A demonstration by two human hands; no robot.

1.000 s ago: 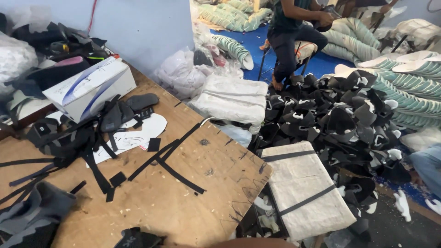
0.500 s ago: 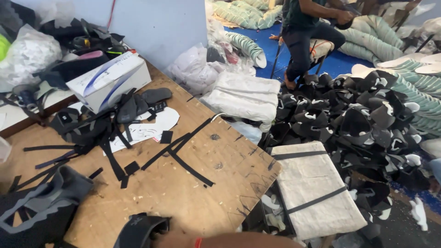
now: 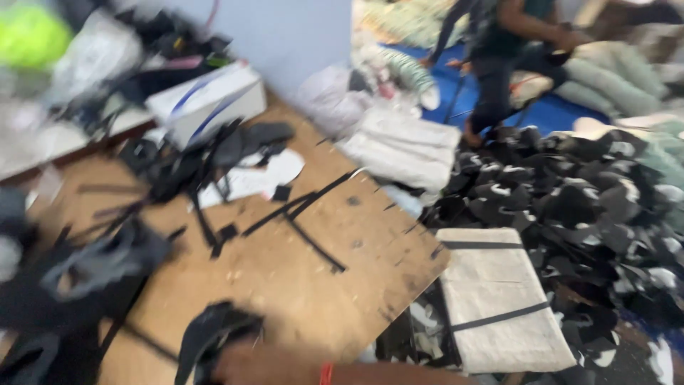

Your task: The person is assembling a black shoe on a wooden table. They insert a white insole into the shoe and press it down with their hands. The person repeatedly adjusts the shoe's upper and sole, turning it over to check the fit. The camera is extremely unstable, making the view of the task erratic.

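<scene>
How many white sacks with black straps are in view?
2: one white strapped sack lies right of the wooden table; the second lies beyond the table's far edge. More may be hidden.

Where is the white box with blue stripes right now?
In the head view, the white box sits at the upper left, on the far end of the wooden table, just behind the pile of black straps.

A pale blue wall (image 3: 299,36) stands behind the scuffed plywood desk (image 3: 313,285). Beyond its far edge, blue floor covering (image 3: 556,114) (partly hidden by heaps) lies in even light.
</scene>
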